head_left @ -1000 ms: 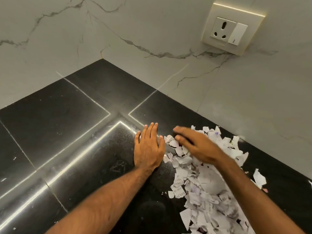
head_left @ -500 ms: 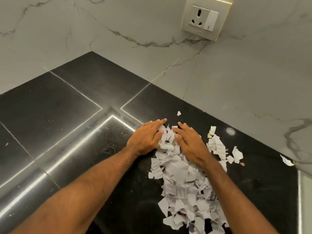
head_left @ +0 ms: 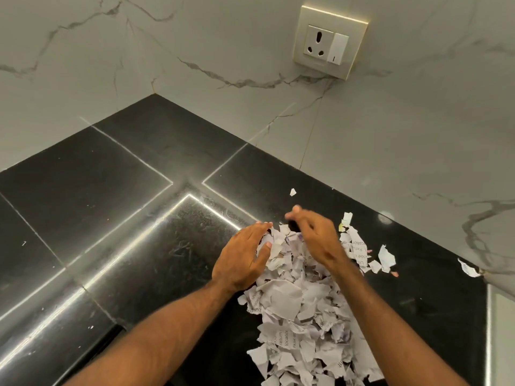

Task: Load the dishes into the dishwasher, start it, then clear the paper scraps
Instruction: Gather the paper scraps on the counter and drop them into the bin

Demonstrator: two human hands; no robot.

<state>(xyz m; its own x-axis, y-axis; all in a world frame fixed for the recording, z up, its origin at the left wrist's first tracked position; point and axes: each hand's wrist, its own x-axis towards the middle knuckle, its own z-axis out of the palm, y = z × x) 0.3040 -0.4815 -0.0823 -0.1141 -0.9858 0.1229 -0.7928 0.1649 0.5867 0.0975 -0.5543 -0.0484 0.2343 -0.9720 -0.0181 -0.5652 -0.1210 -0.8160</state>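
A heap of torn white paper scraps [head_left: 299,310] with printed text lies on the black stone counter [head_left: 117,207], reaching to the bottom edge of the view. My left hand [head_left: 242,257] presses against the heap's left side with straight fingers. My right hand [head_left: 315,238] is over the heap's far end, blurred, fingers bent down into the scraps; whether it holds any I cannot tell. Loose scraps lie to the right [head_left: 386,257], one small piece [head_left: 292,192] lies beyond the hands, and another [head_left: 468,268] rests by the wall.
Marble walls [head_left: 195,51] meet in a corner behind the counter. A socket with a switch [head_left: 327,43] is on the right wall. A light vertical edge [head_left: 498,330] bounds the counter at the far right.
Both hands have closed in from either side and pushed the scattered scraps into a narrower heap. The right hand has lifted and curled over the far end.
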